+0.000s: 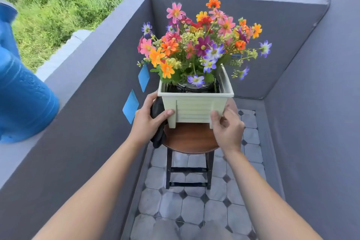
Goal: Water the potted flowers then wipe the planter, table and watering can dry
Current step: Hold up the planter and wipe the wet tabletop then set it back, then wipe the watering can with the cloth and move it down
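Grey walls (pixel 292 41) hem the small round surface (pixel 190 138) on 3 sides; only the tiled floor (pixel 194 210) toward the person lies open. The planter (pixel 194 107) fills most of the surface, leaving a bare near strip. Flowers (pixel 198 45) spread wide above, blocking any straight-down reach.
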### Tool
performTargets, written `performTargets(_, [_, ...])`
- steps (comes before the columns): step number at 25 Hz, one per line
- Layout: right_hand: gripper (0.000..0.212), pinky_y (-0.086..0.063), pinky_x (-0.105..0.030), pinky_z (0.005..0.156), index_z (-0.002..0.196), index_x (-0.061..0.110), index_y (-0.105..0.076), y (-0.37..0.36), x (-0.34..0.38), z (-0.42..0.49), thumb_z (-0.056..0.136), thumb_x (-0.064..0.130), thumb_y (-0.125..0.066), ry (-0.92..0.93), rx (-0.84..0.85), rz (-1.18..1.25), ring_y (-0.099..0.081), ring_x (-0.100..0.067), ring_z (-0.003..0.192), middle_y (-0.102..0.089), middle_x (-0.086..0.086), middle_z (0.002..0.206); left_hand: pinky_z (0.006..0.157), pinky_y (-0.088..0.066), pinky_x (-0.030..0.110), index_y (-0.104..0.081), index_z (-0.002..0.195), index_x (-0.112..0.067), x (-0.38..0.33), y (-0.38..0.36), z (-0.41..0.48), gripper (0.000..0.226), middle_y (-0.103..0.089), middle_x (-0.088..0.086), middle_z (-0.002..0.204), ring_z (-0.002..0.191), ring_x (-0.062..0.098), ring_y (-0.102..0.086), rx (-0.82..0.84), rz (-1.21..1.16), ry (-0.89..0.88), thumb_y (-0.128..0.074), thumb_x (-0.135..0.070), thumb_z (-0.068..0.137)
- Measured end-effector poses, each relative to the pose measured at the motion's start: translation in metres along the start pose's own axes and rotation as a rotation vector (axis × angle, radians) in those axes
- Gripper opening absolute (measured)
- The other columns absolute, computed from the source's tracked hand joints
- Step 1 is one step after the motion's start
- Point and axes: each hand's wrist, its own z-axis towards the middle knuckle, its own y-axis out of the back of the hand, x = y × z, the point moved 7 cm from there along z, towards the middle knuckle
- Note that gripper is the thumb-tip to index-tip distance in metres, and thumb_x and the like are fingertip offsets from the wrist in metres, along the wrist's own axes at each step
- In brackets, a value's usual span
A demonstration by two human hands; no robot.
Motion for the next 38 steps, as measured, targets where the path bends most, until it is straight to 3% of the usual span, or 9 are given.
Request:
performTargets(4, [0.057, -0.037, -0.006, 0.054, 0.075, 0.001, -0.066, -0.005, -0.016, -0.007, 0.085, 0.054, -0.049, -0.015, 0.026, 0.075, -0.048, -0.008, 0.057, -0.053, 0.003, 0.062, 0.094, -0.043, 0.016, -0.045, 0.116, -0.053, 0.012, -0.005, -0.001, 0.05, -0.061, -0.013, 0.126, 0.114, -0.004, -0.055, 0.028, 0.05, -0.023, -0.072, -0.032, 0.08])
performTargets(11, [0.042, -0.041, 0.002, 0.063, 0.085, -0.007, -0.066, -0.008, -0.033, -0.017, 0.083, 0.036, -0.064, -0.121, 0.119, 0.102, -0.058, -0.005, 0.069, -0.068, -0.016, 0.08, 0.08, -0.039, 0.0, -0.043, 0.113, -0.052, 0.019, -0.009, -0.007, 0.051, -0.059, -0.026, 0.109, 0.099, -0.018, -0.054, 0.069, 0.048, 0.032, -0.074, -0.031, 0.079])
performTargets(14, [0.037, -0.049, -0.008, 0.072, 0.109, 0.002, -0.061, -0.007, -0.029, -0.026, 0.083, 0.029, -0.066, -0.296, 0.127, 0.141, -0.065, -0.014, 0.085, -0.067, -0.009, 0.098, 0.08, -0.041, 0.001, -0.044, 0.108, -0.056, 0.016, -0.003, -0.012, 0.052, -0.058, -0.025, 0.109, 0.099, -0.018, -0.054, 0.085, 0.018, 0.08, -0.076, -0.029, 0.077])
performTargets(17, [0.036, -0.05, -0.026, 0.072, 0.109, 0.008, -0.052, -0.004, -0.006, -0.06, 0.083, 0.027, -0.066, -0.473, 0.117, 0.021, -0.058, -0.017, 0.082, -0.053, -0.003, 0.102, 0.084, -0.048, 0.024, -0.047, 0.115, -0.041, 0.015, 0.013, -0.036, 0.049, -0.062, -0.013, 0.104, 0.099, 0.007, -0.061, 0.081, 0.044, 0.207, -0.074, -0.024, 0.078])
performTargets(20, [0.016, -0.051, -0.033, 0.075, 0.097, 0.012, -0.056, -0.028, 0.04, -0.101, 0.087, 0.024, -0.059, -0.542, 0.49, -0.021, -0.057, -0.018, 0.082, -0.056, -0.003, 0.096, 0.083, -0.045, 0.032, -0.042, 0.109, -0.021, 0.005, 0.041, -0.066, 0.042, -0.059, -0.001, 0.106, 0.103, 0.022, -0.058, -0.009, 0.026, 0.381, -0.071, -0.021, 0.079])
performTargets(23, [0.031, -0.042, -0.025, 0.071, 0.108, 0.017, -0.056, -0.066, 0.112, -0.126, 0.096, 0.039, -0.038, -0.648, 1.0, 0.127, -0.056, -0.015, 0.086, -0.059, -0.001, 0.099, 0.084, -0.051, 0.046, -0.044, 0.091, -0.026, -0.029, 0.085, -0.081, 0.029, -0.062, -0.001, 0.096, 0.093, 0.022, -0.061, -0.121, -0.038, 0.42, -0.068, -0.032, 0.075])
performTargets(27, [0.046, -0.044, -0.026, 0.077, 0.116, 0.02, -0.054, -0.099, 0.206, -0.075, 0.097, 0.047, -0.022, -0.961, 0.94, 0.762, -0.059, -0.013, 0.085, -0.062, 0.0, 0.102, 0.093, -0.049, 0.05, -0.056, 0.087, -0.033, -0.097, 0.135, -0.063, 0.012, -0.067, 0.0, 0.093, 0.092, 0.018, -0.064, -0.246, -0.186, 0.278, -0.059, -0.033, 0.075])
performTargets(31, [0.009, -0.047, -0.026, 0.071, 0.103, 0.023, -0.054, -0.092, 0.299, 0.014, 0.095, 0.024, -0.049, -0.67, 0.833, 1.006, -0.059, -0.014, 0.082, -0.065, -0.002, 0.099, 0.091, -0.052, 0.045, -0.058, 0.087, -0.032, -0.169, 0.191, -0.045, 0.002, -0.07, 0.001, 0.093, 0.089, 0.018, -0.066, -0.354, -0.353, 0.199, -0.059, -0.03, 0.086])
performTargets(38, [0.008, -0.05, -0.038, 0.08, 0.091, 0.024, -0.054, -0.09, 0.4, 0.093, 0.088, 0.021, -0.06, -0.23, 0.732, 0.912, -0.062, -0.018, 0.083, -0.066, -0.005, 0.09, 0.062, -0.051, 0.026, -0.064, 0.093, -0.018, -0.219, 0.283, -0.03, 0.011, -0.067, 0.002, 0.083, 0.072, 0.013, -0.063, -0.465, -0.414, 0.104, -0.055, -0.023, 0.094])
